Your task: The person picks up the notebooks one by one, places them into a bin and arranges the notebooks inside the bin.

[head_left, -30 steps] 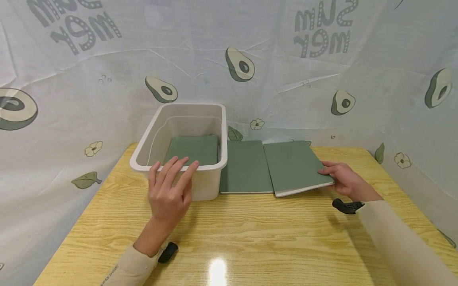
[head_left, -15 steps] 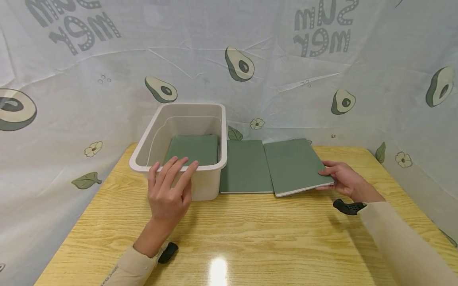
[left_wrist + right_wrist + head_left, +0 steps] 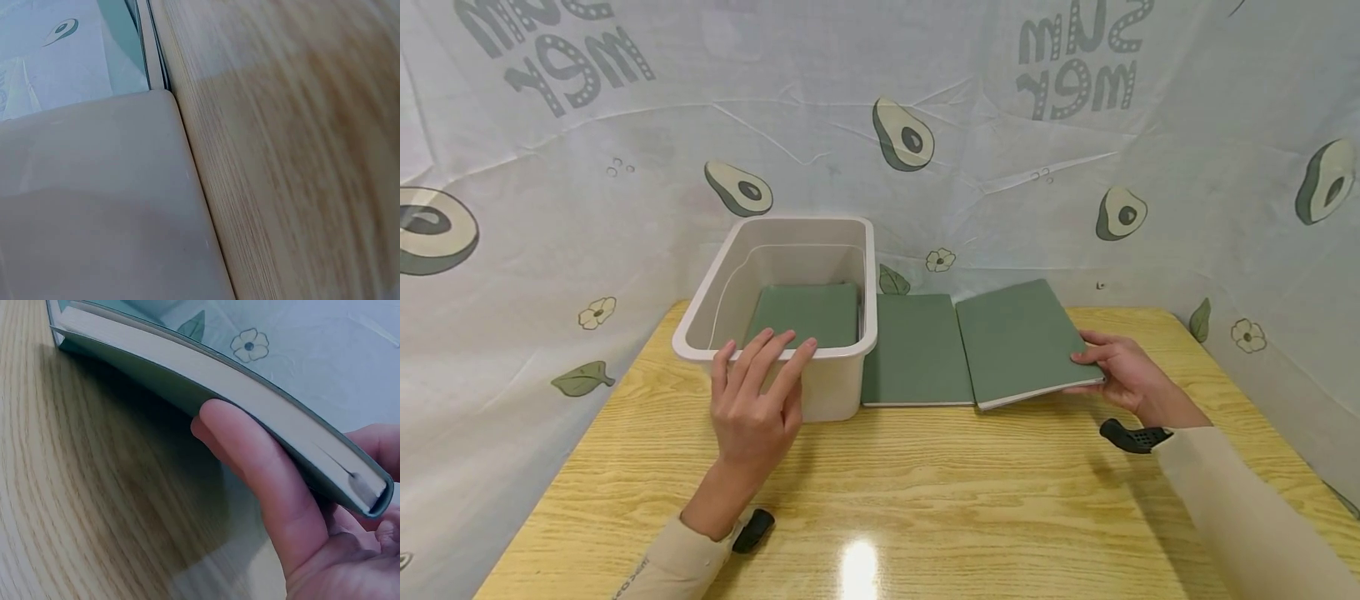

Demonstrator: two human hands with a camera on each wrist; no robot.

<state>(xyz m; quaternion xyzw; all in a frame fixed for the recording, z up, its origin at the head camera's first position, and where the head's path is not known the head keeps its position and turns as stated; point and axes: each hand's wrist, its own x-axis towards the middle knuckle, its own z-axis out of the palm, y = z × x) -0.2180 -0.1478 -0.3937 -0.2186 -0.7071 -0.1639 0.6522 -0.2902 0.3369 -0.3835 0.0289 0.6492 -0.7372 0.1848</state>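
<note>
My right hand point(image 3: 1116, 367) grips a green hardcover book point(image 3: 1018, 337) by its near right corner, thumb on the cover and fingers beneath. That side is raised off the table, while the left edge lies low beside a second green book point(image 3: 921, 350). In the right wrist view the book's pale page block point(image 3: 206, 375) and rounded spine show above my fingers point(image 3: 250, 450). My left hand point(image 3: 756, 408) rests on the near rim of a beige plastic bin point(image 3: 820, 383), fingertips over the edge. Inside the bin lies another green book point(image 3: 808, 312).
The wooden table point(image 3: 925, 500) extends in front of the bin and books. A whitish curtain point(image 3: 820, 83) printed with avocados hangs right behind them. The bin's right wall stands close against the second book.
My right hand has shifted slightly right and tilted its book further, the far edge rising and the book turning a little. The left hand and bin have stayed in place.
</note>
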